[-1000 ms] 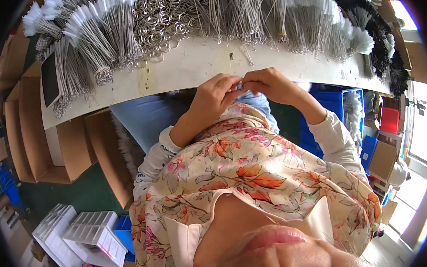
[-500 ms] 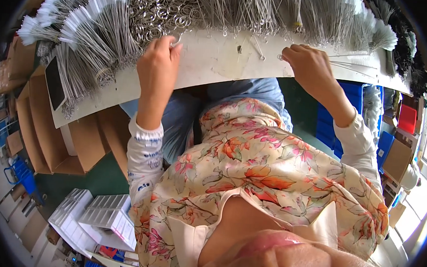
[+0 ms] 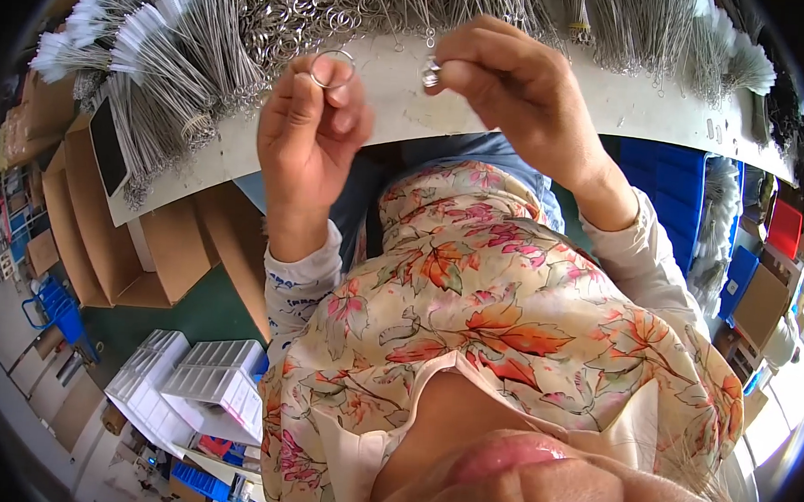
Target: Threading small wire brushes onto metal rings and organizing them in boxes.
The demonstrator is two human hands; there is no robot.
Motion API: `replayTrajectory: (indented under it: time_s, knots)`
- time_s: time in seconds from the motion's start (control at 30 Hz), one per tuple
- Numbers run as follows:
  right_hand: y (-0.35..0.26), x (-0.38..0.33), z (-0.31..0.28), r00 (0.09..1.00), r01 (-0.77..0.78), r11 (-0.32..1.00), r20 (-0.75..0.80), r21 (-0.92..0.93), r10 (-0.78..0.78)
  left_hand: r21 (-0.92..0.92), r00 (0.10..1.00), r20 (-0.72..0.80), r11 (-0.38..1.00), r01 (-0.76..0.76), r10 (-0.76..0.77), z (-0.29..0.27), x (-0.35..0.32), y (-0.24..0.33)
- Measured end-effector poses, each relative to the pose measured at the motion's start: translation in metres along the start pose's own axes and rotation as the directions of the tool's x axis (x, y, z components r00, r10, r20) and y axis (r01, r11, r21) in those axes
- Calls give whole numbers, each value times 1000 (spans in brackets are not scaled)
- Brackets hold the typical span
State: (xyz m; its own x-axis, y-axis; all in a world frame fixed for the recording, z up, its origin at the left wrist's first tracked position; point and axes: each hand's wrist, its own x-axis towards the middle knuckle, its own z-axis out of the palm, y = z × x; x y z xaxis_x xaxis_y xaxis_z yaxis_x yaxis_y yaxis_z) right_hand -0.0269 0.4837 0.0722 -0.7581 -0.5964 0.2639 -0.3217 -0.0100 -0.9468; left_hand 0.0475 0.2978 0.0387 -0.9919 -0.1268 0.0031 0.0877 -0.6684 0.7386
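Observation:
My left hand point(image 3: 308, 135) is raised over the near edge of the white table point(image 3: 614, 103) and pinches a round metal split ring point(image 3: 331, 68) between thumb and fingers. My right hand point(image 3: 513, 83) is lifted beside it and grips a small shiny metal fitting point(image 3: 430, 71) at the fingertips, with a thin wire running up from it. The two hands are a short gap apart. Behind them lies a heap of loose metal rings point(image 3: 297, 10) and bundles of thin wire cables point(image 3: 171, 44).
More wire bundles point(image 3: 673, 33) cover the far table on the right. Brown cardboard boxes point(image 3: 100, 223) stand under the table at left. Blue bins point(image 3: 672, 203) sit at right. White compartment trays point(image 3: 182, 385) lie on the green floor.
Both hands have lifted off the table and come closer together. The left hand now holds a ring, the right a small metal fitting.

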Motion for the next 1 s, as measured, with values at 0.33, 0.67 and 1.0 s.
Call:
replayTrajectory:
  time_s: [0.33,0.67,1.0]
  knots:
    - [-14,-5,25,967,226,969,144,-101,-210,463,951,89,833,-304,298,7,-15,-12]
    - [-8,-14,35,945,293,956,159,-25,-286,349,978,-5,917,-194,209,8,-36,-6]
    - [4,-11,34,895,444,859,180,-257,-408,292,984,93,941,-171,151,1,-30,3]
